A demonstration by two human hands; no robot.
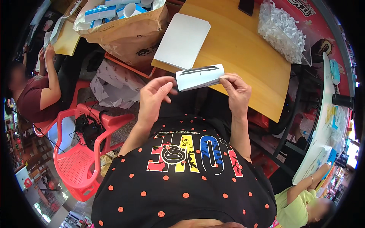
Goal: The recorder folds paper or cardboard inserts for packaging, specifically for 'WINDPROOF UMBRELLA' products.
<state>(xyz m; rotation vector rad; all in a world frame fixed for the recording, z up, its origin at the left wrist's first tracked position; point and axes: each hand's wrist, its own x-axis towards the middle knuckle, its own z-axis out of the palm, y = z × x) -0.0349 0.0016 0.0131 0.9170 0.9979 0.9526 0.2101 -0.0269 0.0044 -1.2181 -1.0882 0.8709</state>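
- One curled white sheet (198, 78) with a dark umbrella print was held in front of me, at the near edge of the table (239, 57).
- My right hand (228, 84) pinched its right end between thumb and fingers; my left hand (154, 97) was half spread beside the other end, gripping nothing; contact could not be told.
- Judged step: shaping the sheet. The next move appeared to call for the left hand to secure the free end.
- The table carried a white paper stack (182, 40), a dark phone (246, 6) and a heap of white strips (281, 32).
- Left of it was a brown paper bag (131, 42) of blue-and-white tubes (100, 14); a red chair (74, 171) stood nearer me.
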